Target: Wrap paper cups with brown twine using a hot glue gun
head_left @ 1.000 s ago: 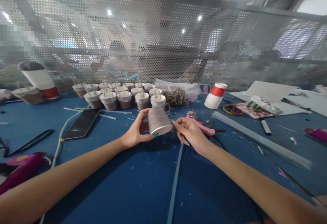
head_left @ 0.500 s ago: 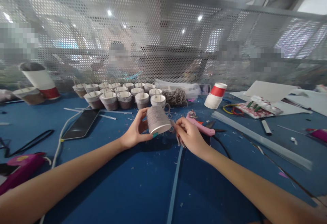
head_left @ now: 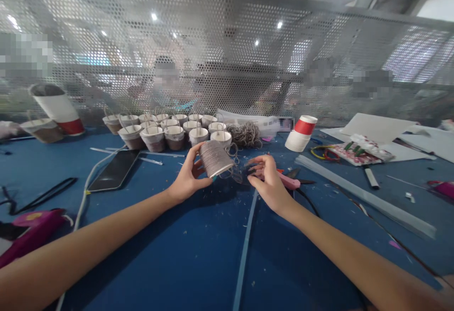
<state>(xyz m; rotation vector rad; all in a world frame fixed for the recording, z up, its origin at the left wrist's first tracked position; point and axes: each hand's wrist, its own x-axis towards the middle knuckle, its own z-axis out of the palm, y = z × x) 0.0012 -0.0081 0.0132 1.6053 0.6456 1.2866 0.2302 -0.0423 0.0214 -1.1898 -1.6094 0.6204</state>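
My left hand (head_left: 188, 174) is closed around a paper cup (head_left: 215, 158) wound with grey-brown yarn. The cup lies tilted, its white rim turned down to the right. Loose yarn curls off beside it, toward the yarn heap (head_left: 246, 134) behind. To the right, my right hand (head_left: 266, 182) is raised with its fingers apart, and nothing shows in its grasp. Partly hidden behind that hand lies a pink glue gun (head_left: 290, 181), with dark scissor-like blades (head_left: 301, 178) next to it.
Several yarn-wrapped cups with handles (head_left: 153, 139) stand at the back. A phone (head_left: 115, 171) and white cable (head_left: 82, 202) lie left, near a magenta glue gun (head_left: 35, 228). Stacked cups (head_left: 300, 133), clear glue sticks (head_left: 369, 197) and white paper (head_left: 376, 128) are right. A perforated metal screen (head_left: 227, 55) rises behind.
My right hand has opened and drawn slightly right, away from the cup. My left hand has turned the cup a little, so its opening shows less.
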